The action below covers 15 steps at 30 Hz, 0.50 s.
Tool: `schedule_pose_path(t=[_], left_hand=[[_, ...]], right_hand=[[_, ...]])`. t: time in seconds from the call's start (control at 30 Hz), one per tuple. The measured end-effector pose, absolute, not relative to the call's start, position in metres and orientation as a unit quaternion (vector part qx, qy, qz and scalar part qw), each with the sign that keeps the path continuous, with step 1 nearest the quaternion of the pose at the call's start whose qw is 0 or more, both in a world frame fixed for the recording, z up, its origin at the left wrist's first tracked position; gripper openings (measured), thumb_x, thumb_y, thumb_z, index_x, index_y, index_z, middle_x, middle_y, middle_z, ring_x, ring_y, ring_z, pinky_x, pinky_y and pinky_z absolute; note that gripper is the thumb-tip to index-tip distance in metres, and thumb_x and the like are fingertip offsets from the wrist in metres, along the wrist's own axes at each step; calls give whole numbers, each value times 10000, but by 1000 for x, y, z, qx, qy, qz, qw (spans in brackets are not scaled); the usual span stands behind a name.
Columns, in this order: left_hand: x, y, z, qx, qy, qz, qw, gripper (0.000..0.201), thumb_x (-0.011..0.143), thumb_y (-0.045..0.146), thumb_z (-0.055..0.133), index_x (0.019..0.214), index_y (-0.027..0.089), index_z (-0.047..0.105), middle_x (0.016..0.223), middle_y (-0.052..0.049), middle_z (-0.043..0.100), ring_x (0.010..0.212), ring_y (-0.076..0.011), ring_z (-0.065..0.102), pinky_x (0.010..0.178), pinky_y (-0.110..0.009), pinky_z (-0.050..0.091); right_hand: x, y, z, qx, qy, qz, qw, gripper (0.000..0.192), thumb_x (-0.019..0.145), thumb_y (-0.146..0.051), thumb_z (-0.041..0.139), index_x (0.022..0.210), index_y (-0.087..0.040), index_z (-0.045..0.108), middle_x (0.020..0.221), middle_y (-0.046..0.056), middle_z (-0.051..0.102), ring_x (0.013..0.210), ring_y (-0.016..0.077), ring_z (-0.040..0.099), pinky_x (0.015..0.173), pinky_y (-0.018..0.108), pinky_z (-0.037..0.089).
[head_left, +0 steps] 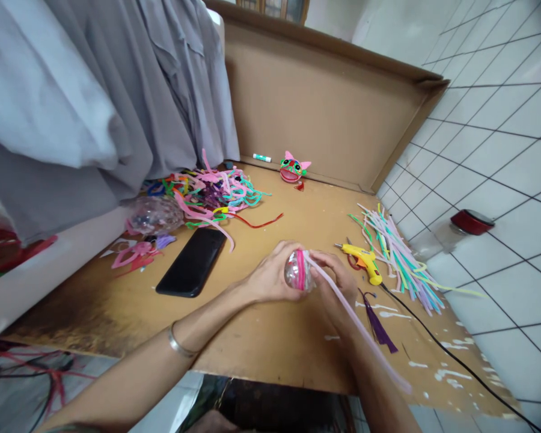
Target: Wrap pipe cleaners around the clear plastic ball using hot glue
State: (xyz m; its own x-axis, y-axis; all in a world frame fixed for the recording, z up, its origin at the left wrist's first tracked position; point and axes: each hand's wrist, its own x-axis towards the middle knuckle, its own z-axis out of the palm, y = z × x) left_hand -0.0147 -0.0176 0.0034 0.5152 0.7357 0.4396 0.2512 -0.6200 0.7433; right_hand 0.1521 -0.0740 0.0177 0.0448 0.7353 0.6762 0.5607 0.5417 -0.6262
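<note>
My left hand (270, 272) is wrapped round a clear plastic ball (293, 273) with a bright pink band about its middle. On the ball's other side, my right hand (336, 273) pinches a pale pink pipe cleaner (342, 297) against it, near the band. The long free end of the pipe cleaner trails down over my right forearm. A yellow glue gun (364, 263) lies just right of my right hand, its black cord running to the lower right. Below it rests a purple tassel (379, 328). My right fingertips are partly hidden behind the ball.
A black phone (192, 263) lies left of my hands, by a tangled heap of pipe cleaners (225, 186). More pipe cleaners (401, 258) spread along the tiled wall. A cat-like face ornament (291, 171) and a glue stick (262, 158) sit by the cardboard panel (315, 102).
</note>
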Motion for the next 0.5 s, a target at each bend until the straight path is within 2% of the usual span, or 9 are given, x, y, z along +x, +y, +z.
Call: schedule_pose_path(t=[0.13, 0.27, 0.33, 0.5], left_hand=[[-15, -17, 7, 777, 324, 374, 389, 806, 504, 286, 862, 1216, 218, 491, 1173, -65, 564, 1058, -257, 587, 949, -416, 501], [-17, -15, 12, 691, 306, 367, 542, 755, 562, 318, 847, 1207, 206, 472, 1002, -16, 615, 894, -195, 616, 810, -339, 518], [-19, -14, 13, 659, 281, 370, 592, 729, 586, 348, 836, 1196, 196, 467, 957, -8, 623, 866, -184, 619, 790, -317, 508], [-21, -11, 14, 647, 275, 364, 611, 704, 575, 358, 834, 1164, 187, 490, 967, -24, 634, 890, -197, 613, 818, -332, 487]], right_hand=[[155, -72, 10, -466, -673, 75, 569, 258, 894, -252, 608, 1151, -246, 637, 1100, 83, 691, 961, 206, 679, 866, 399, 579], [154, -73, 13, -473, -669, 44, 571, 223, 901, -249, 591, 1119, -248, 639, 1106, 88, 667, 1028, 227, 636, 899, 430, 551], [153, -75, 17, -474, -674, 28, 565, 192, 912, -245, 577, 1090, -254, 649, 1084, 77, 662, 1046, 227, 623, 910, 428, 536], [155, -78, 19, -471, -694, 34, 544, 198, 950, -263, 520, 1050, -255, 690, 1147, 88, 598, 1112, 231, 587, 936, 441, 507]])
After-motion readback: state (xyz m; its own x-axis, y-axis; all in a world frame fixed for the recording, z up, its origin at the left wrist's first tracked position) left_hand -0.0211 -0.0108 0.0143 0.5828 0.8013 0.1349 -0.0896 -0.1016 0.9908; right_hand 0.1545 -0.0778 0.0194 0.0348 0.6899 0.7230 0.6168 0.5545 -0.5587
